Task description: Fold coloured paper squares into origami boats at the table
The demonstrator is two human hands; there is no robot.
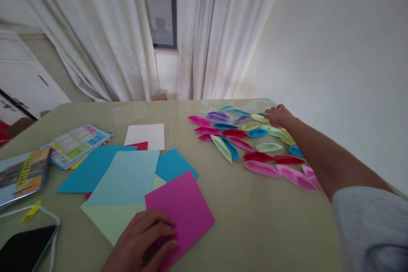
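Note:
My left hand [143, 240] rests with curled fingers on a square magenta sheet of paper [188, 214], thumb and fingertips against its lower left part. Under and beside that sheet lie a light blue sheet [127, 174], a pale green sheet [111, 221] and darker blue sheets [86, 170]. Stretched to the far right, my right hand [279, 115] has its fingers bent down at the edge of a group of folded paper pieces. A pale yellow folded piece [259, 117] and a blue one [262, 114] are at its fingertips. Whatever its fingers hold is hidden.
Pointed folded pieces, among them a red one [235, 133] and a pink one [261, 168], spread over the table's right side. White paper [145, 135], printed booklets [79, 144], a book [24, 174] and a dark phone-like device [28, 248] with a white cable [53, 238] lie left.

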